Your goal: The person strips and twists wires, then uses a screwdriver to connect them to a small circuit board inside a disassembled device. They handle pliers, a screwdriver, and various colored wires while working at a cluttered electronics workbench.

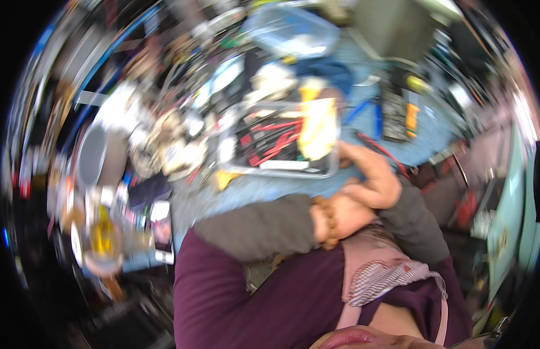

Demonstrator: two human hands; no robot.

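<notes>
On a cluttered blue workbench, clasped hands rest beside a clear tool tray.

A blue work mat lay just left of the right hand; beyond that hand, further up the bench, blue-handled pliers lay beside a black and yellow tool; well beyond those stood a clear plastic box; far to the hand's left sat a heap of white rags and a grey round pot; a phone lay nearer, low on the left; all was blurred.
</notes>
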